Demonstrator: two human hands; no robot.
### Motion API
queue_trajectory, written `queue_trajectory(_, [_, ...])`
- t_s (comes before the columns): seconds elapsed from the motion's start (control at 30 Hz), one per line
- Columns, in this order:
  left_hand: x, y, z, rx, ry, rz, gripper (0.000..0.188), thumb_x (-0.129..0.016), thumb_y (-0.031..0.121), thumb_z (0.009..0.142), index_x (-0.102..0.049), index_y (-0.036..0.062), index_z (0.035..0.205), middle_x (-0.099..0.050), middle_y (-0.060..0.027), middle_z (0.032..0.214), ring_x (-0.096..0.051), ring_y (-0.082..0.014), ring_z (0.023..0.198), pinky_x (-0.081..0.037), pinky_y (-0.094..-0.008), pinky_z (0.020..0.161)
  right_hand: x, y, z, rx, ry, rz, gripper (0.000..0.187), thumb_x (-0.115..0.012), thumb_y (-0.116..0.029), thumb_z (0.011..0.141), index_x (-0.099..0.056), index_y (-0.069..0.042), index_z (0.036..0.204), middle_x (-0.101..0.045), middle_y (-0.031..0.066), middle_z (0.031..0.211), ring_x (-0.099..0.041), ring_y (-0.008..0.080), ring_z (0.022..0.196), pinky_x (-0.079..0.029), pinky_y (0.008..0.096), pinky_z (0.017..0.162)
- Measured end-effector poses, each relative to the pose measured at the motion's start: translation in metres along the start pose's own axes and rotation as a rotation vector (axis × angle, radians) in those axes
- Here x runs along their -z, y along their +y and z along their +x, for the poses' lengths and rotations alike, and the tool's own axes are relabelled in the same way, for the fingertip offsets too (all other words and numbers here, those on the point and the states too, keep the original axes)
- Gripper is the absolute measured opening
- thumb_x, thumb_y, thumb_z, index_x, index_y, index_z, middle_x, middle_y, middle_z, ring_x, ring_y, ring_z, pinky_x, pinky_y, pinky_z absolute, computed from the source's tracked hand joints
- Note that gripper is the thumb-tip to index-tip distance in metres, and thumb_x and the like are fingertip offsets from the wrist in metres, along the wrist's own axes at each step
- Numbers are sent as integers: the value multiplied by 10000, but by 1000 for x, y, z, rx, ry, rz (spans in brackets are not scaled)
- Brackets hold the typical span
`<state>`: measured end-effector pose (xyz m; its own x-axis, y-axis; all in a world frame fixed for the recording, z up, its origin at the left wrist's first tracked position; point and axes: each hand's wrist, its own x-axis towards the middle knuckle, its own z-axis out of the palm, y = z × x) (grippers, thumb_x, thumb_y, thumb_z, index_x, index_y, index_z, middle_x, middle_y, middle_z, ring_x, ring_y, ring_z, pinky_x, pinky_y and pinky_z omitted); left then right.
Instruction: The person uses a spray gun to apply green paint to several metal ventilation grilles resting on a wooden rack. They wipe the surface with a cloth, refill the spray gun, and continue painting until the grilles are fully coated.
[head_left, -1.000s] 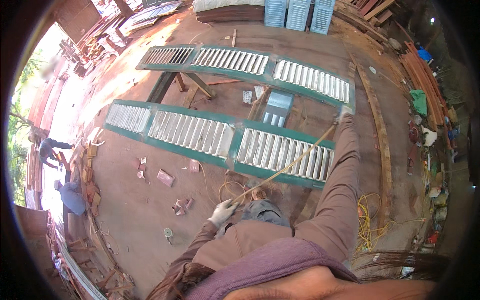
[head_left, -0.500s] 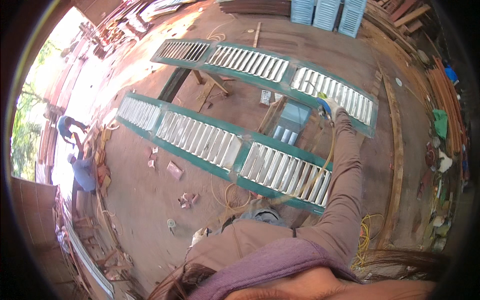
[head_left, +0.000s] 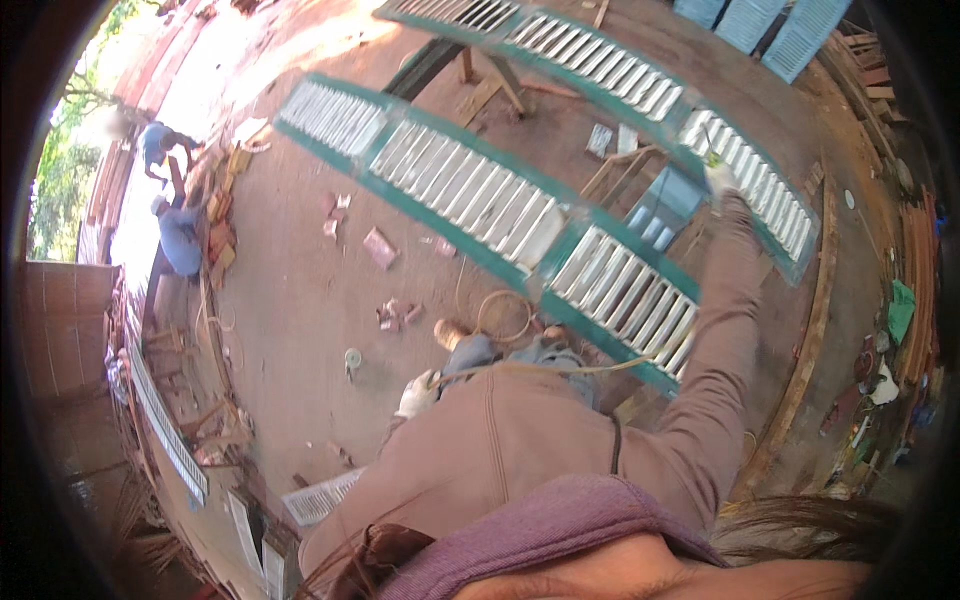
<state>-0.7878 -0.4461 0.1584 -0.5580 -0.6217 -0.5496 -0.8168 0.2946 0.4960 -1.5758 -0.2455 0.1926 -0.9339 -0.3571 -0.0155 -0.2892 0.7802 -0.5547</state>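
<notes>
Two long green-framed louvred panels lie roughly parallel, one nearer the person, one beyond. The gloved right hand (head_left: 720, 178) is at the near edge of the far panel (head_left: 620, 78), by its right-hand louvres, fingers wrapped around a hand tool (head_left: 712, 158) with a yellow-green part. Its sleeve spans the gap between the panels and partly covers the right end of the near panel (head_left: 468, 192). The gloved left hand (head_left: 418, 395), low beside the body, appears closed around a tan hose (head_left: 600, 369), which passes in front of the torso towards that end. The gap contains a blue louvred piece (head_left: 672, 195) and, farther left, a dark beam (head_left: 425, 65). A hose loop (head_left: 500, 293) lies near the feet; reddish blocks (head_left: 381, 248) lie farther left. A long plank (head_left: 818, 300) runs along the right; two co-workers (head_left: 180, 240) bend at the left.
</notes>
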Motion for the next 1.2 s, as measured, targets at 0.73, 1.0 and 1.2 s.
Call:
queue_trajectory(0.73, [209, -144, 100, -15, 75, -79, 347, -483, 365, 965, -650, 69, 1036, -663, -216, 955, -617, -401, 941, -488, -478, 769, -151, -417, -249, 477, -793, -542, 525, -424, -447, 976, -461, -8, 1263, -663, 255, 1044, -657, 387, 963, -502, 500, 833])
queue_trajectory(1.0, [226, -159, 127, 156, 59, -140, 410, -492, 370, 950, -619, 54, 1177, -650, -235, 1041, -610, -406, 1007, -483, -471, 847, -249, -524, -192, 390, -1091, -362, 534, -495, -485, 930, -503, -39, 1225, -659, 277, 1003, -652, 420, 914, -513, 482, 785])
queue_trajectory(1.2, [241, -160, 172, 175, 188, -145, 432, -500, 386, 945, -600, 60, 1211, -657, -212, 1082, -612, -388, 1041, -485, -458, 876, -324, -612, -131, 551, -855, -409, 542, -530, -472, 914, -474, -10, 1192, -640, 272, 1098, -625, 396, 1045, -487, 481, 874])
